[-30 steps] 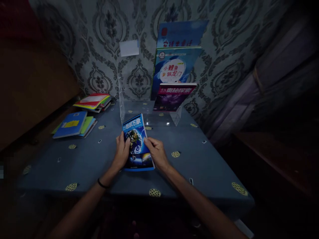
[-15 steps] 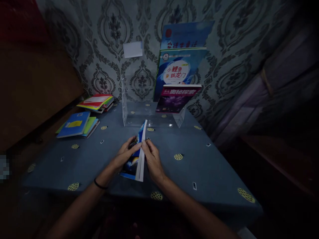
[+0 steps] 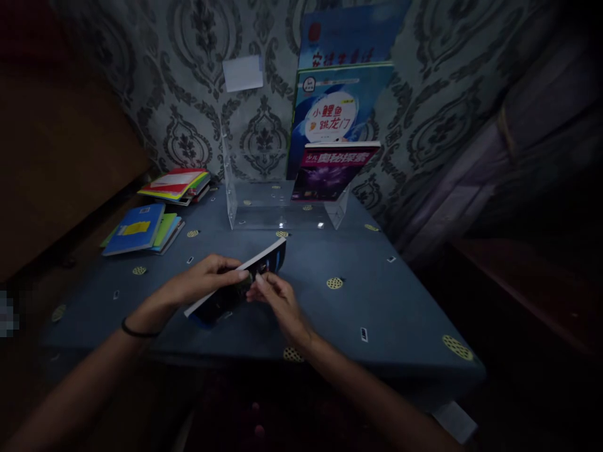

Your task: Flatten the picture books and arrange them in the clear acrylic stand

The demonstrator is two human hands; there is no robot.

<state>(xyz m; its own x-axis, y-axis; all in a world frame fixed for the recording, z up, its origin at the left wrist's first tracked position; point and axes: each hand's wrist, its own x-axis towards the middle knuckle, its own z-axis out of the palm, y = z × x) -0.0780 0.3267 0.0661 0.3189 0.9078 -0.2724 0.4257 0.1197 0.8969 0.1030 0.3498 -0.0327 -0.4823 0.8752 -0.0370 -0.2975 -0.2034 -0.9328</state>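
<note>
Above the near half of the table, a thin paperback book [image 3: 215,306] with a dark, blue-edged cover is held tilted, its white page edge turned up and away. My left hand [image 3: 207,278] grips it along that upper edge, thumb on the cover and fingers behind. At the near side, my right hand [image 3: 281,306] has its bent fingers and thumb closed at the book's right part; exactly how they hold it is partly hidden. Farther back stands a clear acrylic book rack [image 3: 257,216], which bears a purple magazine [image 3: 332,172] and a blue book [image 3: 342,94].
Two stacks of books lie at the table's left: one topped by a red-and-yellow book [image 3: 175,183], the nearer by a blue book [image 3: 135,229]. Behind the rack is a patterned wall [image 3: 188,69] with a white card [image 3: 242,73]. A curtain [image 3: 452,176] hangs at right.
The book has turned from nearly upright to a slant, its dark cover now facing me. My left hand has moved left to its upper edge; my right hand has shifted slightly. The view has tilted slightly.
</note>
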